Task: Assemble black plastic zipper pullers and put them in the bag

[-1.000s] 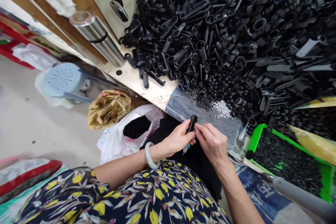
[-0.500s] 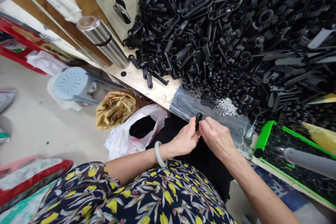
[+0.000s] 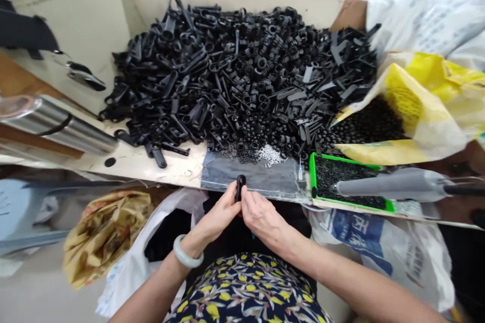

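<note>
Both hands meet at the table's front edge around one small black plastic part (image 3: 240, 185), held upright between them. My left hand (image 3: 220, 214), with a pale bangle on its wrist, pinches the part from the left. My right hand (image 3: 259, 216) closes on it from the right. Just beyond them a grey sheet (image 3: 261, 179) lies on the table with a scatter of small silver pins (image 3: 270, 154). Behind that rises a big heap of black plastic parts (image 3: 242, 75).
A green tray (image 3: 350, 181) of tiny black pieces sits to the right, with a grey tool handle (image 3: 394, 184) lying across it. A yellow bag (image 3: 413, 111) of black pieces stands behind. A steel flask (image 3: 56, 126) lies at left. White plastic bags (image 3: 147, 242) hang below the table.
The view has swung right and up, showing the whole heap and the yellow bag. Both hands stay closed on the black part at the table's edge.
</note>
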Demonstrator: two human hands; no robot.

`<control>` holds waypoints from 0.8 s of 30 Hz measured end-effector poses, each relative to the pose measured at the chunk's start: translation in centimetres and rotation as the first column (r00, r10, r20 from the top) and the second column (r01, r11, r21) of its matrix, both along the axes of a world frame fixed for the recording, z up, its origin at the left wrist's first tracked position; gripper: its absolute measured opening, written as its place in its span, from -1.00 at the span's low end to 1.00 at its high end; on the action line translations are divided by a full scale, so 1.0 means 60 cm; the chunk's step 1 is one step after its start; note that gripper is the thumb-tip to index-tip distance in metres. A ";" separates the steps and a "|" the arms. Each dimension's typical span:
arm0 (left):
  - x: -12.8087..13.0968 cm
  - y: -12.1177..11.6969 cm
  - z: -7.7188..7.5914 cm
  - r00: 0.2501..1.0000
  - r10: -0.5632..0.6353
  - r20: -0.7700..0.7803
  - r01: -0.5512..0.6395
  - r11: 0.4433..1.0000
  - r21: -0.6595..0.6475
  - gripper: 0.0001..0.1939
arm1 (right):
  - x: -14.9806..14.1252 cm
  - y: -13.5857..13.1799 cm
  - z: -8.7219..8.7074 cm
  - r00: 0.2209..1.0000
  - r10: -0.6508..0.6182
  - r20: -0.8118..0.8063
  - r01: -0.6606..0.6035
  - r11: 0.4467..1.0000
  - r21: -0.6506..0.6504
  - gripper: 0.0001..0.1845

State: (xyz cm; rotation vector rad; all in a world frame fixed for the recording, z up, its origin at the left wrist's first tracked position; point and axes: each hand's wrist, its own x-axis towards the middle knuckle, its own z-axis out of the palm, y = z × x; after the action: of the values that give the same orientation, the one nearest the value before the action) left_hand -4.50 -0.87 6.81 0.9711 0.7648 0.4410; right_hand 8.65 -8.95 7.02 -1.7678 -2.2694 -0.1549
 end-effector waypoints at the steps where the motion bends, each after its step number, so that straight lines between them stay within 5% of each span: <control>1: -0.001 0.004 0.001 1.000 0.017 0.007 -0.016 1.000 -0.023 -0.47 | -0.002 0.001 0.001 1.000 -0.008 0.019 0.008 1.000 -0.021 -0.48; 4: -0.001 0.014 0.007 1.000 0.031 0.002 -0.031 0.992 -0.125 -0.52 | 0.028 0.015 0.018 0.999 0.034 -0.009 -0.035 0.991 -0.133 -0.55; 6: 0.001 0.018 0.012 1.000 -0.002 0.013 0.004 0.982 -0.187 -0.54 | 0.081 0.030 0.039 0.982 0.050 -0.184 -0.081 0.982 -0.168 -0.65; 8: 0.005 0.018 0.018 0.999 -0.028 0.025 0.033 0.979 -0.201 -0.54 | 0.149 0.045 0.058 0.937 -0.110 -0.333 0.093 0.993 -0.066 -0.68; 9: 0.007 0.016 0.021 0.999 -0.034 0.025 0.038 0.980 -0.194 -0.54 | 0.185 0.053 0.064 0.883 -0.250 -0.397 0.286 0.958 0.031 -0.70; 11: 0.013 0.011 0.028 0.999 -0.047 0.010 0.048 0.983 -0.176 -0.55 | 0.250 0.071 0.067 0.725 -0.472 -0.501 0.610 0.779 0.149 -0.72; 13: 0.019 0.006 0.036 0.998 -0.061 -0.007 0.059 0.985 -0.162 -0.59 | 0.298 0.091 0.059 0.581 -0.608 -0.541 0.769 0.628 0.121 -0.72; 15: 0.023 0.003 0.043 0.997 -0.067 -0.025 0.062 0.987 -0.149 -0.59 | 0.326 0.111 0.050 0.501 -0.703 -0.505 0.823 0.568 0.027 -0.71; 19: 0.025 0.007 0.050 0.999 -0.037 -0.041 0.031 0.990 -0.139 -0.55 | 0.338 0.149 0.045 0.491 -0.774 -0.400 0.818 0.567 -0.093 -0.63; 24: 0.031 0.017 0.047 0.999 0.037 0.007 -0.034 0.977 -0.211 -0.56 | 0.334 0.167 0.063 0.551 -0.727 -0.410 0.746 0.649 -0.149 -0.43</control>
State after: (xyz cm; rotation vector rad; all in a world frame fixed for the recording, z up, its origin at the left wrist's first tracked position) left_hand -2.65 0.14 9.65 0.7569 0.8026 0.3871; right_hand 28.70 1.06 10.79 -2.3375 -1.0808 0.0481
